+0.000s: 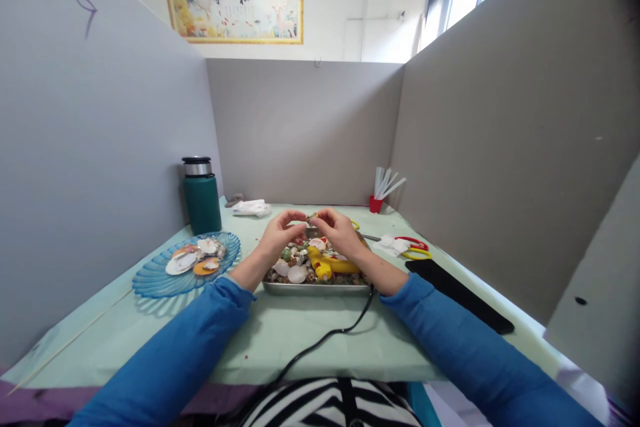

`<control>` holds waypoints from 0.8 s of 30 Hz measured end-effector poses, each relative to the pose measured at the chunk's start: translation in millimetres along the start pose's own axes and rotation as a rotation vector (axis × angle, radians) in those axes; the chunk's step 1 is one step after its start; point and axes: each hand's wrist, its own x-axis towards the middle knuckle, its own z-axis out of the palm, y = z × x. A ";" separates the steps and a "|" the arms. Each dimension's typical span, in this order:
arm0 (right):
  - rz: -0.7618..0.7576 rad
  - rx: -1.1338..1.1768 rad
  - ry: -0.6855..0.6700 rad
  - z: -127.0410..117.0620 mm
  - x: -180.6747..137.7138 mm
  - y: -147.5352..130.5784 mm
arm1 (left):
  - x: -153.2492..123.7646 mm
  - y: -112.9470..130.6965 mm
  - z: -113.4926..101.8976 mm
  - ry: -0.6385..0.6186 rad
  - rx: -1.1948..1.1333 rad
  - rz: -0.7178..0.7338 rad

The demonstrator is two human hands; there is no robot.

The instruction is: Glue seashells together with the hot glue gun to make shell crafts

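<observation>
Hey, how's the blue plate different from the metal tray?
The plate is round, ribbed, see-through blue; the tray is rectangular, plain metal. The plate holds a few flat shells; the tray is heaped with small shells plus a yellow glue gun. The plate lies off to the left; the tray sits under the left hand and right hand, which pinch a small piece. Both hold shells on the green cloth.

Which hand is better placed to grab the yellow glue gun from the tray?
Right, probably. The right hand hovers directly over the yellow glue gun lying in the metal tray; the left hand sits off to its side. Both pinch a small piece, so one must release first.
</observation>
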 end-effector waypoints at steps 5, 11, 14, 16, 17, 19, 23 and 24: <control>0.062 0.058 -0.092 0.2 0.4 -1.9 | 1.9 -2.1 0.9 0.008 0.107 0.017; 0.034 -0.042 -0.088 0.2 -1.7 -5.3 | 4.3 -6.7 0.5 0.009 0.218 0.057; -0.003 -0.112 -0.094 -0.1 -1.9 -3.7 | 4.5 -6.8 0.1 0.036 0.233 0.047; -0.025 -0.137 -0.051 -0.5 -1.6 -2.2 | 4.4 -6.1 -0.2 0.048 0.211 0.031; -0.039 -0.145 -0.019 -0.6 -1.4 -1.7 | 4.2 -5.7 -0.3 0.049 0.193 0.020; -0.080 -0.151 0.025 -0.6 -1.6 -1.7 | 3.9 -4.8 -0.6 0.046 0.153 -0.008; -0.202 -0.168 -0.008 0.3 -3.5 -3.4 | 3.3 -3.5 -1.1 0.046 0.090 -0.072; -0.221 -0.178 -0.018 0.5 -4.1 -3.5 | 3.1 -3.4 -1.3 0.039 0.077 -0.081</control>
